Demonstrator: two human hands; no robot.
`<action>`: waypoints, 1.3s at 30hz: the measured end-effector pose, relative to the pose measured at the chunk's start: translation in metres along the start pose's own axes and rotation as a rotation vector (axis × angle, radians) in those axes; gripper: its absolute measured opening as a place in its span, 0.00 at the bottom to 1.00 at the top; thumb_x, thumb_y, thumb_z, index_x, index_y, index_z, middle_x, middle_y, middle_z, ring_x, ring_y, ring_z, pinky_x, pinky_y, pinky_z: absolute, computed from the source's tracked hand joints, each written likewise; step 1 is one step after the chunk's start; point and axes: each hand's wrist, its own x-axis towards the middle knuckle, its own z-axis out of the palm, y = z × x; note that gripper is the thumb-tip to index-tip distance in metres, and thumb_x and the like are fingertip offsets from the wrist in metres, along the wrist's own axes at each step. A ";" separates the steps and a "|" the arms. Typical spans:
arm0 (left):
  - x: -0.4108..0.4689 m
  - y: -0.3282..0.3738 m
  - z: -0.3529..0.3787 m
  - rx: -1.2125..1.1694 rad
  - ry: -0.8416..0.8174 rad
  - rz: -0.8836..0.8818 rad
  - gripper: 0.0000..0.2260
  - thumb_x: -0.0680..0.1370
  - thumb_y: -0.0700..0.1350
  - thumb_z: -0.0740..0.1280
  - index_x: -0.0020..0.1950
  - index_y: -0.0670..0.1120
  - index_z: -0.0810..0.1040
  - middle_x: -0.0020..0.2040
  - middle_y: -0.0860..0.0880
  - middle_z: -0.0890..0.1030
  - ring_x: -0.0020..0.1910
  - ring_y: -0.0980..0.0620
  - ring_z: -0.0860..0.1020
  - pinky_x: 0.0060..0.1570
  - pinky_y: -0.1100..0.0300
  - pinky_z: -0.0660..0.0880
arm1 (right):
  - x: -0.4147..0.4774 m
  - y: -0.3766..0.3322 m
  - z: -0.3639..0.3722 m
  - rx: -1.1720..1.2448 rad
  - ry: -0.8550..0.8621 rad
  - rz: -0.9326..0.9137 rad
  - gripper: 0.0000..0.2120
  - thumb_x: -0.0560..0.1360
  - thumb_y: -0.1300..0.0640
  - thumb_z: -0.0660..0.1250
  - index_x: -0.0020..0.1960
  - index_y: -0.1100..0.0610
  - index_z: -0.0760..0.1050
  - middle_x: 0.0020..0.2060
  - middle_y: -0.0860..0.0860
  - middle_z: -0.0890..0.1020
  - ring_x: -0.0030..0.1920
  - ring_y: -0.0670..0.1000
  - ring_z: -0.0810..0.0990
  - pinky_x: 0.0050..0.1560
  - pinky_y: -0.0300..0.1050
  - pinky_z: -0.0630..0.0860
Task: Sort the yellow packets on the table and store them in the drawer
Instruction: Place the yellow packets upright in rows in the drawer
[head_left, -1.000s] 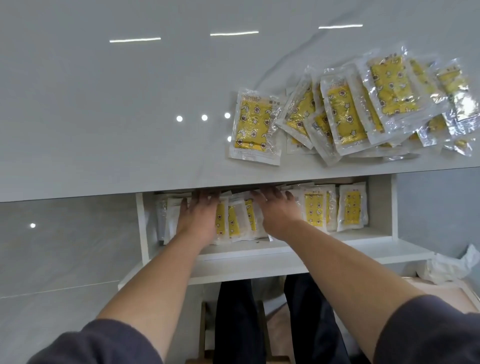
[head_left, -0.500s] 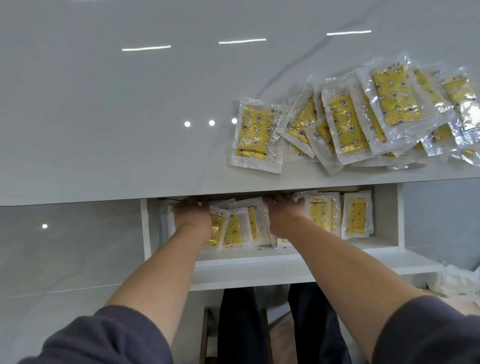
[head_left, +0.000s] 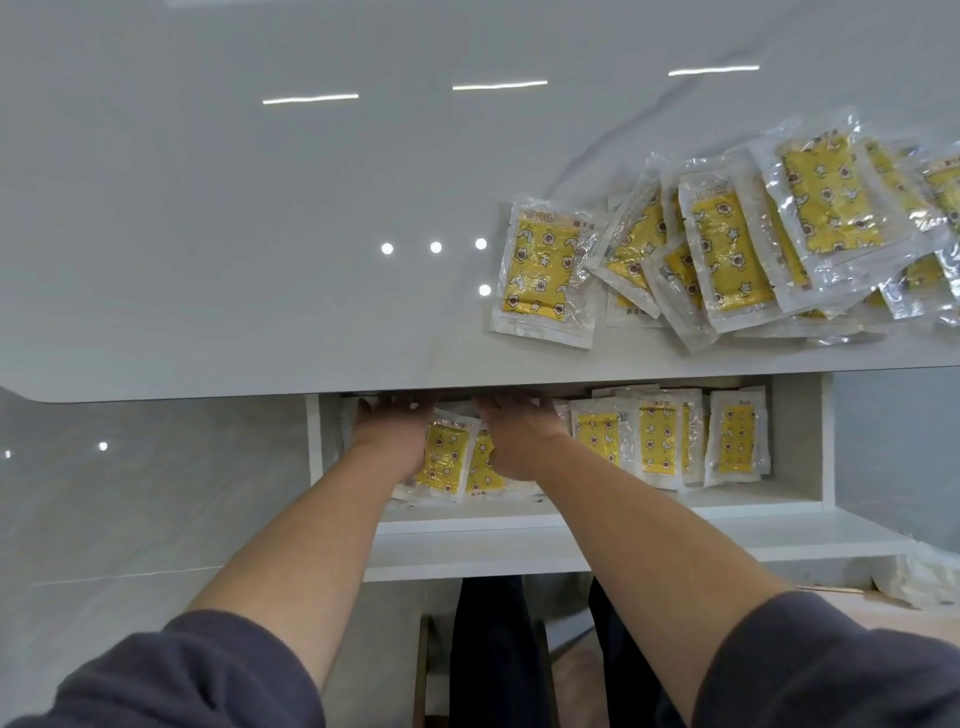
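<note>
A white drawer (head_left: 623, 540) stands pulled out below the white table (head_left: 260, 234). Both of my hands are inside it. My left hand (head_left: 392, 439) and my right hand (head_left: 519, 441) lie flat on yellow packets (head_left: 447, 457) at the drawer's left, close together, fingertips at the table's edge. More yellow packets (head_left: 660, 441) stand in a row at the drawer's right. On the table, a single yellow packet (head_left: 543, 273) lies flat beside a loose overlapping pile of several packets (head_left: 779, 234) at the right.
The table's front edge overhangs the back of the drawer and hides what lies there. A crumpled white bag (head_left: 930, 577) sits at the lower right. My legs in dark trousers (head_left: 488, 649) are under the drawer.
My hands have slid deeper into the drawer and closer together, bunching the left packets between them. The view has shifted slightly.
</note>
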 end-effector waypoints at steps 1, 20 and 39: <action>0.000 0.000 0.001 0.005 0.003 0.032 0.36 0.77 0.42 0.61 0.79 0.58 0.44 0.79 0.47 0.51 0.78 0.43 0.52 0.74 0.44 0.52 | 0.001 -0.001 -0.001 -0.001 0.004 -0.002 0.40 0.74 0.56 0.64 0.79 0.49 0.45 0.78 0.50 0.55 0.77 0.55 0.54 0.76 0.59 0.51; -0.009 0.017 -0.005 0.039 -0.007 -0.083 0.34 0.76 0.43 0.60 0.79 0.46 0.49 0.78 0.40 0.55 0.76 0.40 0.55 0.74 0.41 0.53 | -0.026 0.052 0.008 0.035 0.003 0.243 0.38 0.74 0.58 0.62 0.79 0.52 0.47 0.76 0.55 0.57 0.77 0.59 0.52 0.74 0.62 0.54; 0.010 0.171 -0.036 -0.222 0.133 0.248 0.28 0.74 0.45 0.64 0.74 0.48 0.62 0.64 0.44 0.73 0.59 0.42 0.74 0.49 0.57 0.70 | -0.058 0.161 0.008 0.030 0.061 0.233 0.34 0.73 0.61 0.62 0.76 0.48 0.56 0.71 0.52 0.67 0.71 0.56 0.65 0.74 0.57 0.55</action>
